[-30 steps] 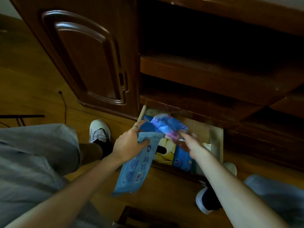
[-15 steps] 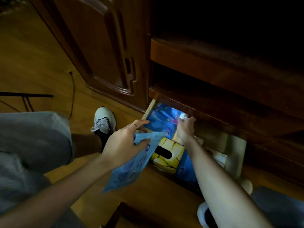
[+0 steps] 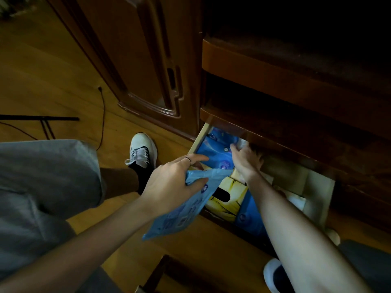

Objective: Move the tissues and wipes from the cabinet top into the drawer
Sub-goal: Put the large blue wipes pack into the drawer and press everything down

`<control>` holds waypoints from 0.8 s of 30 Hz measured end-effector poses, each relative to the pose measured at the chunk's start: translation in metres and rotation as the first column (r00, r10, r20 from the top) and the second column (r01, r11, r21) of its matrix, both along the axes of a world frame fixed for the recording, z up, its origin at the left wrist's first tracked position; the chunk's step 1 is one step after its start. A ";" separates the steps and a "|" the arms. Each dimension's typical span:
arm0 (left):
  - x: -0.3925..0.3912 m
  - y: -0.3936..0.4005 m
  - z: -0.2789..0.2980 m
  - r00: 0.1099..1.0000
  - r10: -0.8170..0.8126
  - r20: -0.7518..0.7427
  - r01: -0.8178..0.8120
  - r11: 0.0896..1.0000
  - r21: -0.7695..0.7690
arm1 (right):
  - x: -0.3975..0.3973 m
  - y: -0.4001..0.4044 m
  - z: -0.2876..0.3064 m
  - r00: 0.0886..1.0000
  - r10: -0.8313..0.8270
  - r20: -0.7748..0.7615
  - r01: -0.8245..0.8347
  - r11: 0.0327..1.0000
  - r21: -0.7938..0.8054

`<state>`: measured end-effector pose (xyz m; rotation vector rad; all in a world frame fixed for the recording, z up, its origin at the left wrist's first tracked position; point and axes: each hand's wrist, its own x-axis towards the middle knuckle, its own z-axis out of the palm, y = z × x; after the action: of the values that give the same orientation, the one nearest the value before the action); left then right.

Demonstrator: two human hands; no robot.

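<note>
While the left hand grips the light-blue soft plastic wipes pack above the open wooden drawer's front edge, long axis tilted drawer-ward, right hand presses the dark-blue tissue pack inside.

You're looking down at a wooden floor glowing amber. Left of the cabinet door, a black cable is trailing across the boards, and farther left of that door a thin black stand leg is lying flat. Below the door, a white sneaker is planting itself on the floor, with grey trousers filling the corner to its left.
</note>
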<state>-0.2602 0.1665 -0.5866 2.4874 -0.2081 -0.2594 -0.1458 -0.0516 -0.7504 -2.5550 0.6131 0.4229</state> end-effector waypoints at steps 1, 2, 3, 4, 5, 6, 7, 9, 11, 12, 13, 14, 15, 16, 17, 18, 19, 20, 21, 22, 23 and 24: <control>0.001 -0.001 0.003 1.000 0.010 0.008 -0.010 1.000 -0.011 | -0.002 -0.001 0.005 1.000 -0.004 0.004 0.004 1.000 0.023; 0.003 -0.002 0.007 1.000 0.029 0.004 -0.029 0.999 -0.024 | -0.005 -0.003 0.009 1.000 -0.012 0.010 0.012 0.999 0.039; 0.004 -0.003 0.011 0.998 0.057 -0.019 -0.057 0.997 -0.043 | -0.009 -0.006 0.016 1.000 -0.024 0.014 0.023 0.998 0.065; 0.005 -0.004 0.014 0.994 0.094 -0.058 -0.099 0.991 -0.087 | -0.013 -0.009 0.024 0.999 -0.031 0.017 0.029 0.994 0.108; 0.006 -0.005 0.018 0.983 0.143 -0.115 -0.162 0.970 -0.181 | -0.019 -0.013 0.034 0.999 -0.029 0.024 0.024 0.984 0.177; 0.008 -0.007 0.022 0.963 0.193 -0.190 -0.246 0.916 -0.318 | -0.024 -0.017 0.044 0.998 -0.026 0.052 0.010 0.958 0.285; 0.009 -0.010 0.026 0.934 0.233 -0.272 -0.339 0.821 -0.459 | -0.031 -0.021 0.055 0.996 -0.054 0.076 0.016 0.900 0.435; 0.012 -0.016 0.034 0.859 0.289 -0.422 -0.508 0.575 -0.641 | -0.050 -0.031 0.086 0.994 -0.107 -0.019 0.086 0.666 0.741; 0.015 -0.021 0.039 0.794 0.313 -0.520 -0.607 0.405 -0.683 | -0.075 -0.044 0.115 0.987 0.025 -0.158 0.127 0.482 0.867; 0.016 -0.024 0.039 0.781 0.313 -0.541 -0.625 0.380 -0.683 | -0.088 -0.049 0.128 0.979 0.096 -0.179 0.114 0.472 0.874; 0.016 -0.026 0.038 0.780 0.303 -0.547 -0.625 0.383 -0.680 | -0.100 -0.054 0.137 0.973 0.135 -0.185 0.094 0.501 0.860; 0.015 -0.028 0.036 0.780 0.296 -0.551 -0.625 0.401 -0.670 | -0.112 -0.057 0.146 0.973 0.145 -0.182 0.074 0.548 0.833; 0.014 -0.030 0.032 0.773 0.300 -0.559 -0.634 0.421 -0.649 | -0.122 -0.061 0.151 0.976 0.149 -0.158 0.038 0.598 0.801; 0.011 -0.031 0.029 0.758 0.308 -0.575 -0.650 0.431 -0.626 | -0.132 -0.065 0.157 0.981 0.154 -0.121 -0.006 0.639 0.769; 0.008 -0.033 0.027 0.739 0.311 -0.598 -0.671 0.420 -0.611 | -0.141 -0.070 0.161 0.983 0.159 -0.093 -0.037 0.666 0.745; 0.004 -0.035 0.025 0.721 0.306 -0.622 -0.690 0.402 -0.602 | -0.148 -0.076 0.166 0.985 0.150 -0.082 -0.047 0.696 0.717; 0.001 -0.037 0.025 0.715 0.293 -0.634 -0.695 0.391 -0.603 | -0.154 -0.084 0.171 0.988 0.136 -0.078 -0.046 0.726 0.686; -0.002 -0.038 0.025 0.723 0.273 -0.635 -0.686 0.392 -0.613 | -0.161 -0.091 0.178 0.988 0.131 -0.082 -0.042 0.739 0.672; -0.005 -0.039 0.026 0.739 0.247 -0.627 -0.667 0.400 -0.629 | -0.167 -0.100 0.181 0.985 0.148 -0.083 -0.051 0.723 0.689; -0.007 -0.041 0.028 0.748 0.215 -0.627 -0.652 0.413 -0.636 | -0.172 -0.107 0.185 0.981 0.177 -0.086 -0.063 0.695 0.716; -0.008 -0.043 0.029 0.752 0.178 -0.635 -0.639 0.438 -0.633 | -0.178 -0.114 0.189 0.977 0.196 -0.082 -0.073 0.673 0.736; -0.009 -0.046 0.031 0.749 0.150 -0.645 -0.627 0.474 -0.618 | -0.184 -0.119 0.193 0.976 0.198 -0.084 -0.074 0.675 0.734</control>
<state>-0.2689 0.1204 -0.5559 1.3716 0.4330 -0.4808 -0.3293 -0.1702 -0.5572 -1.7945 0.2170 0.7564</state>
